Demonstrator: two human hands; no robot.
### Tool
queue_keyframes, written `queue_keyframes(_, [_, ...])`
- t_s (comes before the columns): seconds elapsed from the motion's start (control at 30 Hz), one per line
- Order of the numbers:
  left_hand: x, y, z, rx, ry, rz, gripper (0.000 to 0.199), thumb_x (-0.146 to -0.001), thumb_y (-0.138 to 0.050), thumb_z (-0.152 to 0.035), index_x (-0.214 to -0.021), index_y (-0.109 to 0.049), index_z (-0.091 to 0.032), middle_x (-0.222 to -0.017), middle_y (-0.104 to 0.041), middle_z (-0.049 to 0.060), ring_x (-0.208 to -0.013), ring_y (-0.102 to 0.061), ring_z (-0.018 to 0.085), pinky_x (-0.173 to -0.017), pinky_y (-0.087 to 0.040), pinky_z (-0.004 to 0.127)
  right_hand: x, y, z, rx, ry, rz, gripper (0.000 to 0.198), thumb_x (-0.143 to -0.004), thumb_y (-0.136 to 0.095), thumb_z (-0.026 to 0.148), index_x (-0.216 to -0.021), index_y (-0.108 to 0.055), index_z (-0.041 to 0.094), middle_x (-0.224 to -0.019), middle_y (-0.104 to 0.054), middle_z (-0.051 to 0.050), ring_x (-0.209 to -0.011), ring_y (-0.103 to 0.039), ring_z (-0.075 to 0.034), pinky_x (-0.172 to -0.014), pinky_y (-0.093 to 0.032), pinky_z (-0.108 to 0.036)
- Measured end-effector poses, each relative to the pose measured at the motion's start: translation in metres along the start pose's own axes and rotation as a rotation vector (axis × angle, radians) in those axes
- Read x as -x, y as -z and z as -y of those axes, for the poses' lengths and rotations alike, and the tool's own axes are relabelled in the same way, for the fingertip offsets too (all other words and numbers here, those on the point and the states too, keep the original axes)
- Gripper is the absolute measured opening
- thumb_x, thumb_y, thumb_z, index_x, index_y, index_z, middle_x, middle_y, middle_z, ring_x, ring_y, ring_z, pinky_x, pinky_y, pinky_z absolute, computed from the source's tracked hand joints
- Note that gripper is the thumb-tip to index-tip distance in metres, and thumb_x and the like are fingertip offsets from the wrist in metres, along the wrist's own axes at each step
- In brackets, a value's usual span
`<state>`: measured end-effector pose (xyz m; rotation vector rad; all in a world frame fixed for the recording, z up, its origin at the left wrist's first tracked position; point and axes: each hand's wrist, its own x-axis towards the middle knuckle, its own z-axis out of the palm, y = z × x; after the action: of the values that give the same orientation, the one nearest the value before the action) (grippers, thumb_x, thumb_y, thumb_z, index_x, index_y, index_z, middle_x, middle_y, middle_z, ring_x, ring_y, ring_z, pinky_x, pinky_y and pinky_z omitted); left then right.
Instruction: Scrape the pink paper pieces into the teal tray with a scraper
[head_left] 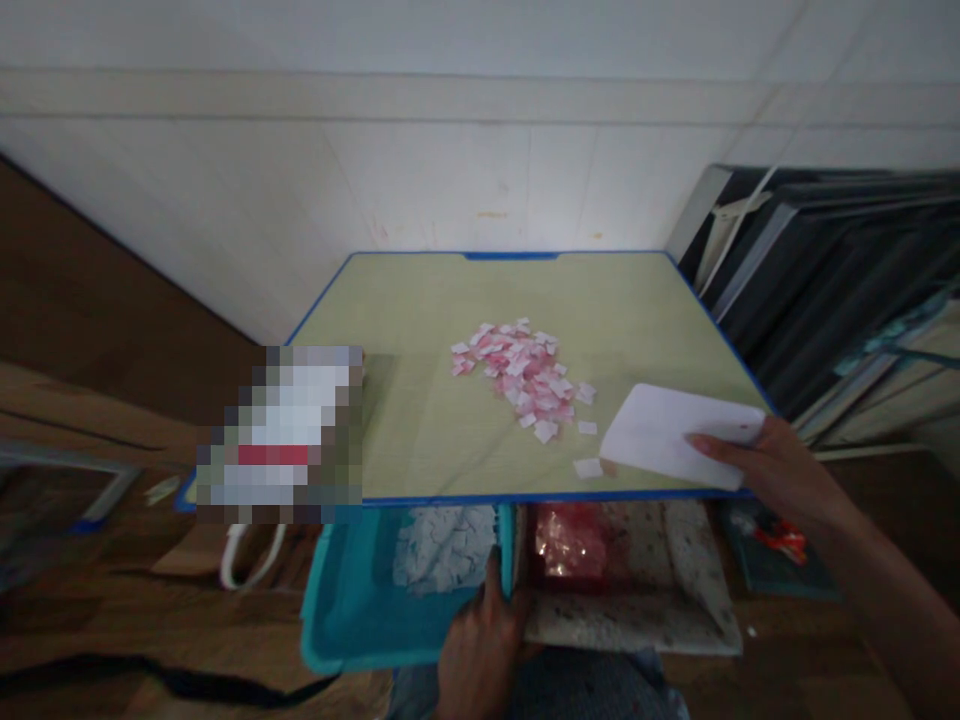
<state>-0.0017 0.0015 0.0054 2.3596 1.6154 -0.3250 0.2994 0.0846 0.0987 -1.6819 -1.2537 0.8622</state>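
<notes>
My right hand (pixel 739 455) grips a white, flat, flexible-looking sheet (pixel 667 430) by its right end, thumb on top. The sheet is low over the right part of a folding table (pixel 405 300), its left edge beside a few loose paper pieces (pixel 589 468). A pile of small pink and white paper pieces (pixel 525 370) lies mid-table. Below the table's front edge, my left hand (pixel 480 640) is closed at the near right rim of a teal tray (pixel 337 590), index finger stretched along it. Inside the tray are many whitish flat pieces (pixel 442 550).
A stained whitish tray (pixel 637 625) with a shiny red bag or mass (pixel 570 545) sits right of the teal tray. A blurred-out object (pixel 292 430) stands at the table's left. Dark panels (pixel 840 260) lean at the right; a wall (pixel 480 180) closes the back.
</notes>
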Motion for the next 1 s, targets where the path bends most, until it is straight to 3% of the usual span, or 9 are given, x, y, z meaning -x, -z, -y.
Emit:
queue_keyframes(0.07, [0.000,0.000,0.000,-0.006,-0.003,-0.009,0.046,-0.061,-0.062,-0.034,-0.106,-0.052,-0.030,-0.115,-0.051,0.018,-0.071,-0.062,0.021,-0.059,-0.051,0.032,0.003,0.001,0.000,-0.108,-0.157,0.115,0.031,-0.059,-0.067,0.029,-0.087,-0.066,0.016,-0.090,-0.068,-0.007,-0.085,-0.061,-0.026,-0.077,-0.047,-0.038])
queue_keyframes(0.27, [0.000,0.001,-0.001,-0.005,-0.003,-0.082,0.049,-0.055,-0.064,-0.036,-0.102,-0.054,-0.030,-0.107,-0.056,0.015,-0.068,-0.062,0.021,-0.056,-0.051,0.032,0.009,0.007,-0.001,-0.117,-0.243,0.130,0.038,-0.057,-0.069,0.029,-0.092,-0.064,0.015,-0.086,-0.069,-0.007,-0.084,-0.061,-0.028,-0.078,-0.046,-0.040])
queue_keyframes(0.57, [-0.001,-0.001,0.000,0.026,-0.016,-0.088,0.044,-0.054,-0.065,-0.036,-0.097,-0.056,-0.028,-0.106,-0.057,0.013,-0.069,-0.062,0.022,-0.056,-0.051,0.033,0.023,0.010,0.009,-0.006,-0.180,0.107,0.031,-0.058,-0.068,0.031,-0.086,-0.066,0.018,-0.096,-0.067,-0.005,-0.091,-0.059,-0.027,-0.084,-0.044,-0.040])
queue_keyframes(0.83, [-0.001,-0.002,0.001,0.025,-0.006,-0.063,0.054,-0.055,-0.065,-0.037,-0.107,-0.051,-0.029,-0.112,-0.053,0.017,-0.072,-0.062,0.023,-0.058,-0.051,0.035,0.029,0.006,0.016,0.015,-0.112,0.036,0.035,-0.057,-0.069,0.031,-0.090,-0.064,0.024,-0.095,-0.067,-0.002,-0.089,-0.061,-0.025,-0.084,-0.045,-0.041])
queue_keyframes(0.93, [-0.001,-0.002,0.001,0.039,-0.005,-0.039,0.053,-0.056,-0.065,-0.034,-0.107,-0.051,-0.029,-0.114,-0.051,0.018,-0.075,-0.061,0.024,-0.061,-0.051,0.034,0.026,0.003,0.018,0.090,-0.085,0.045,0.029,-0.057,-0.068,0.034,-0.083,-0.066,0.022,-0.089,-0.068,-0.003,-0.086,-0.061,-0.027,-0.083,-0.045,-0.044])
queue_keyframes(1.0, [-0.001,-0.002,0.001,0.053,-0.008,-0.041,0.053,-0.056,-0.066,-0.032,-0.106,-0.051,-0.029,-0.114,-0.051,0.018,-0.075,-0.061,0.023,-0.061,-0.051,0.033,0.026,0.002,0.020,0.127,-0.073,-0.021,0.026,-0.057,-0.068,0.035,-0.080,-0.067,0.023,-0.087,-0.069,-0.003,-0.084,-0.062,-0.027,-0.081,-0.046,-0.044])
